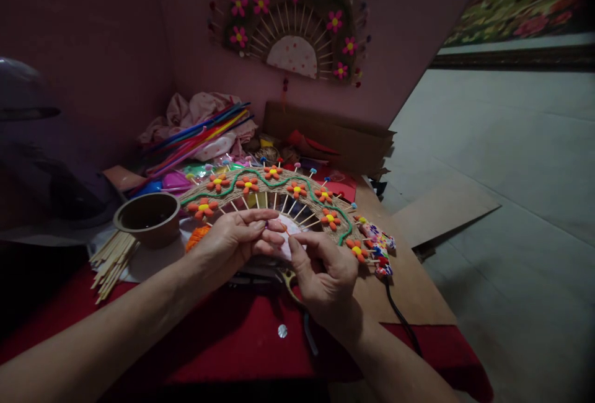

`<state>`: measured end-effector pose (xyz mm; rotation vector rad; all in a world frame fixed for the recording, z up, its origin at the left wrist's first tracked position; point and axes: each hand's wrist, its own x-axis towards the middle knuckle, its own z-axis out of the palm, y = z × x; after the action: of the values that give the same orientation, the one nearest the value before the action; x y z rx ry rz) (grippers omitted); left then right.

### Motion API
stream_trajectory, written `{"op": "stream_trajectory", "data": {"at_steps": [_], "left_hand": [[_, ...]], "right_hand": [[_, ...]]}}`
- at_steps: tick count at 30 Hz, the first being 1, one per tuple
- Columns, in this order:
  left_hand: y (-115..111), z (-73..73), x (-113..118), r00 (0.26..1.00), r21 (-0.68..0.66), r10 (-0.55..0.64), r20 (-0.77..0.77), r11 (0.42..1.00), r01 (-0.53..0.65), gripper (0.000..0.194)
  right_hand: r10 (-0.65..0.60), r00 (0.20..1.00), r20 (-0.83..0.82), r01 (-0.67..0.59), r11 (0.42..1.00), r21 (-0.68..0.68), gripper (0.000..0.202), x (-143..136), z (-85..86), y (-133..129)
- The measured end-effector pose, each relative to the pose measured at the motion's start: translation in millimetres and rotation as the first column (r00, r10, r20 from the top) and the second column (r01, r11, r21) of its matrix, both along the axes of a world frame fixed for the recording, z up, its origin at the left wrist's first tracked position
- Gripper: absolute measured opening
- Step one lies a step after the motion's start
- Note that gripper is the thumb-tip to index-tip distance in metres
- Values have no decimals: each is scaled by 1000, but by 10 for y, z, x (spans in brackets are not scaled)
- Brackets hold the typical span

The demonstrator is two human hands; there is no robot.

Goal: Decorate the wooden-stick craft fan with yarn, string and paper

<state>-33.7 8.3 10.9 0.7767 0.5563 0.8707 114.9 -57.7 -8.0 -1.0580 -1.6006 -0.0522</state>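
Note:
Both of my hands are raised close together in front of a fan-shaped craft (260, 183) with orange flowers, a wavy green cord and thin sticks. My left hand (246, 232) has its thumb and fingers bent around a small dark bead (268, 224). A short orange thread (286, 229) runs between the two hands. My right hand (323, 263) pinches the thread's end between thumb and index finger. Behind the fingers shows the fan's white centre (292, 224), partly hidden. An orange yarn ball (197, 237) sits beside my left wrist.
A brown bowl (147, 220) and wooden sticks (110, 260) lie at the left. Scissors (290, 285) are beneath my right hand, near a small silver disc (282, 330). Cardboard (418, 291) lies at the right; another fan (292, 18) hangs on the wall.

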Motion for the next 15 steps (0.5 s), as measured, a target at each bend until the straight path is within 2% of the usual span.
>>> {"op": "stream_trajectory", "data": {"at_steps": [5,8,12,15], "left_hand": [[14,-37,-23,999,10,-41,11,999,41,5],[5,-45,-7,999,-27,-43,22,999,44,3],[-9,-62,11,992,-13,-121,44,993,121,4],[-16,-76,13,992,-14,-112,51,994,112,3]], "right_hand": [[13,1000,-10,-13,1000,-22,5,6,-7,-14],[23,999,-26,-24,999,-46,4,5,-2,-25],[64,995,-74,-73,991,-114,8,-5,17,-31],[72,995,-71,-81,988,-128,11,-11,24,-31]]}}
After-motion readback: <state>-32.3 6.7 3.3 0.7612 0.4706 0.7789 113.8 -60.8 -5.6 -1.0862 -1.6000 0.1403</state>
